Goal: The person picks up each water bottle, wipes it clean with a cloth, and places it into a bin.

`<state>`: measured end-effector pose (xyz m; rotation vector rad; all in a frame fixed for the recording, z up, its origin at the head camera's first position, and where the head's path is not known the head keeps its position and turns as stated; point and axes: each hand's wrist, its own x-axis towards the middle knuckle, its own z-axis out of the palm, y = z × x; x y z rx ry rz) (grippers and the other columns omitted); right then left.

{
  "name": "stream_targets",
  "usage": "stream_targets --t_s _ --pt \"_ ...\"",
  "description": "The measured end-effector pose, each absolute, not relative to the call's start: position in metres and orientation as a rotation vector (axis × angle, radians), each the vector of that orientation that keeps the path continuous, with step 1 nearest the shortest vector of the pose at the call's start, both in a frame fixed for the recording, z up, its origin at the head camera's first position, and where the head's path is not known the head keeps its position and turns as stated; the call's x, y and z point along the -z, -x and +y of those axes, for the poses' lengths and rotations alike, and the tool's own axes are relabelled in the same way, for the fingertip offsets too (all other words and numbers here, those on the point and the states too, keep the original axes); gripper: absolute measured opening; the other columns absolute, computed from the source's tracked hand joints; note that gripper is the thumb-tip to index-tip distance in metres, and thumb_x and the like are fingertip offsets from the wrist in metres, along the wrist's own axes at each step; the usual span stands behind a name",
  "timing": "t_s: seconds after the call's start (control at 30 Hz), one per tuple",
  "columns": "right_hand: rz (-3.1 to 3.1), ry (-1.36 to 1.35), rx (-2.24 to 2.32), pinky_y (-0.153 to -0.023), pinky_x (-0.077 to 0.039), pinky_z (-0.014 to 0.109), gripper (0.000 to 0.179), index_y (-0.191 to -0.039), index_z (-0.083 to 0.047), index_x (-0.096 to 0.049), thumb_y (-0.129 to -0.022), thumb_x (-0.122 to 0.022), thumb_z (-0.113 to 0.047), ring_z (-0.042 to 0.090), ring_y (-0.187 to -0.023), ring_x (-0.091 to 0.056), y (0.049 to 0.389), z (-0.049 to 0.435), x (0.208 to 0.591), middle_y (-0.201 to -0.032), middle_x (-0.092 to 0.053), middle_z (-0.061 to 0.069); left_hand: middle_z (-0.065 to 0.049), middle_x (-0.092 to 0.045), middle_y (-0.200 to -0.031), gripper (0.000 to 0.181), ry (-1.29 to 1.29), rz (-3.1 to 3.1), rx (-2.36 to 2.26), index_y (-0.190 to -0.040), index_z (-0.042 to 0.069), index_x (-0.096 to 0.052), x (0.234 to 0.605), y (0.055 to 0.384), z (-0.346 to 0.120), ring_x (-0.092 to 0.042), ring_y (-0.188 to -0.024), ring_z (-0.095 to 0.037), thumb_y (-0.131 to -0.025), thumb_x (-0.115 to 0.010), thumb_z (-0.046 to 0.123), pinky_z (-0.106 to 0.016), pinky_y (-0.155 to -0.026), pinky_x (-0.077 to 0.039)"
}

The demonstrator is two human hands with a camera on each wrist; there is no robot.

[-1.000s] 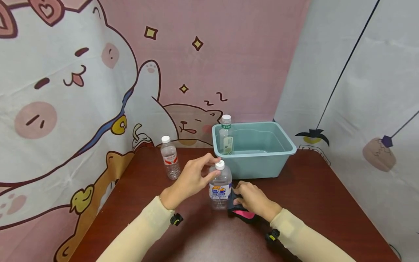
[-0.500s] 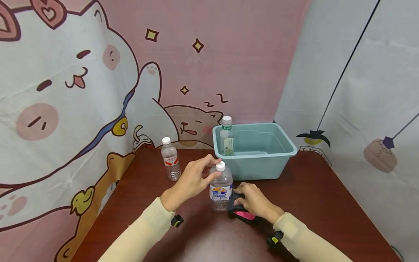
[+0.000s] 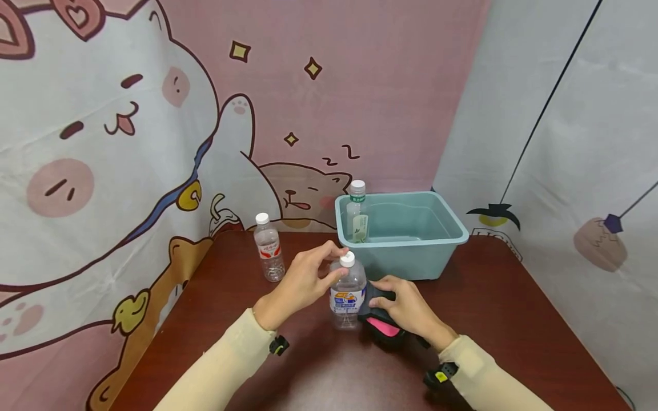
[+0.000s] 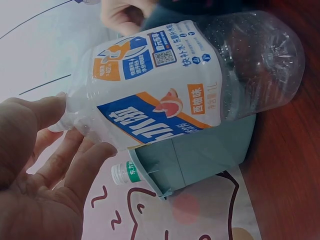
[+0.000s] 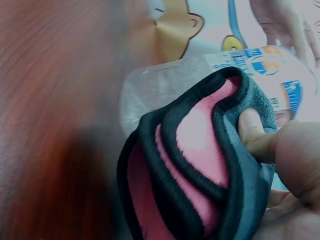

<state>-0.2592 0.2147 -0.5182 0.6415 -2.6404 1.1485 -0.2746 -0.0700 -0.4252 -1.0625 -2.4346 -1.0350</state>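
Note:
A large clear bottle (image 3: pixel 346 301) with a white cap and a blue, orange and white label stands upright on the brown table. My left hand (image 3: pixel 302 281) holds it by the neck, thumb and fingers around the part just below the cap. To its right, my right hand (image 3: pixel 410 305) grips a folded cloth (image 3: pixel 382 327), dark grey outside, pink inside, with black edging. The cloth lies against the bottle's right side. In the right wrist view, the thumb presses on the grey face of the cloth (image 5: pixel 200 135), which covers part of the bottle (image 5: pixel 160 87).
Behind the hands stands a pale teal tub (image 3: pixel 403 260), with a bottle with a green-banded neck (image 3: pixel 357 220) upright in its left corner. A smaller clear bottle (image 3: pixel 269 251) with a red and white label stands to the left. A cartoon-printed cloth backdrop (image 3: pixel 390 97) rises behind the table.
My right hand and the cloth have shifted slightly up and to the right along the bottle's side. The left hand keeps its hold, and the bottle stays in place.

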Motion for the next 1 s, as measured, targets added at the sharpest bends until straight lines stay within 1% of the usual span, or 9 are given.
stream_targets --t_s 0.13,0.2,0.37,0.47,0.57,0.67,0.87,1.0 --pt "-2.586 -0.648 -1.162 -0.097 -0.071 0.038 0.041 -0.138 -0.007 -0.086 -0.099 -0.094 -0.016 0.021 -0.112 -0.082 0.259 0.214 0.503 -0.119 -0.086 0.001 -0.010 -0.082 -0.149 0.034 1.062 -2.425 1.030 -0.130 0.010 -0.070 0.424 0.275 -0.070 -0.084 -0.129 -0.026 -0.104 -0.091 0.017 -0.043 -0.107 -0.071" --pt "-2.567 -0.645 -1.165 -0.098 -0.070 0.038 0.041 -0.138 -0.007 -0.086 -0.099 -0.094 -0.017 0.021 -0.113 -0.082 0.259 0.214 0.496 -0.119 -0.086 0.001 -0.010 -0.082 -0.149 0.034 1.066 -2.419 1.030 -0.130 0.009 -0.070 0.424 0.275 -0.070 -0.084 -0.129 -0.027 -0.104 -0.091 0.016 -0.044 -0.107 -0.071" --pt "-2.544 -0.638 -1.136 -0.102 -0.070 0.048 0.042 -0.141 -0.006 -0.084 -0.102 -0.091 -0.020 0.025 -0.118 -0.082 0.258 0.212 0.479 -0.123 -0.084 0.003 -0.012 -0.082 -0.148 0.034 1.076 -2.415 1.019 -0.129 0.009 -0.069 0.425 0.276 -0.070 -0.084 -0.130 -0.027 -0.104 -0.091 0.015 -0.045 -0.106 -0.071" --pt "-2.527 -0.655 -1.107 -0.101 -0.069 0.049 0.042 -0.142 -0.006 -0.083 -0.103 -0.089 -0.022 0.026 -0.120 -0.080 0.258 0.209 0.472 -0.126 -0.082 0.004 -0.011 -0.082 -0.148 0.033 1.072 -2.430 1.000 -0.129 0.009 -0.069 0.425 0.277 -0.070 -0.083 -0.131 -0.026 -0.104 -0.090 0.016 -0.042 -0.107 -0.071" --pt "-2.496 -0.687 -1.072 -0.096 -0.068 0.044 0.043 -0.143 -0.006 -0.083 -0.103 -0.088 -0.022 0.026 -0.120 -0.077 0.257 0.204 0.463 -0.129 -0.079 0.006 -0.010 -0.083 -0.146 0.031 1.073 -2.446 0.983 -0.128 0.010 -0.068 0.425 0.277 -0.071 -0.083 -0.132 -0.025 -0.106 -0.089 0.018 -0.043 -0.107 -0.071" --pt "-2.465 -0.715 -1.043 -0.090 -0.066 0.039 0.045 -0.145 -0.006 -0.082 -0.103 -0.089 -0.021 0.025 -0.117 -0.076 0.256 0.197 0.455 -0.132 -0.076 0.008 -0.010 -0.083 -0.144 0.030 1.084 -2.440 0.972 -0.127 0.009 -0.068 0.425 0.276 -0.070 -0.084 -0.128 -0.025 -0.106 -0.088 0.017 -0.043 -0.105 -0.072" --pt "-2.438 -0.731 -1.019 -0.089 -0.066 0.039 0.044 -0.143 -0.004 -0.082 -0.103 -0.089 -0.021 0.025 -0.114 -0.075 0.255 0.188 0.446 -0.133 -0.074 0.010 -0.012 -0.084 -0.140 0.028 1.110 -2.407 0.961 -0.126 0.008 -0.068 0.423 0.276 -0.069 -0.085 -0.117 -0.024 -0.107 -0.087 0.015 -0.041 -0.099 -0.073" --pt "-2.442 -0.734 -0.992 -0.086 -0.066 0.037 0.044 -0.141 -0.001 -0.082 -0.102 -0.089 -0.019 0.025 -0.111 -0.075 0.253 0.188 0.445 -0.132 -0.073 0.012 -0.012 -0.083 -0.140 0.028 1.116 -2.411 0.961 -0.126 0.008 -0.068 0.422 0.276 -0.068 -0.085 -0.117 -0.023 -0.107 -0.087 0.015 -0.040 -0.100 -0.073"
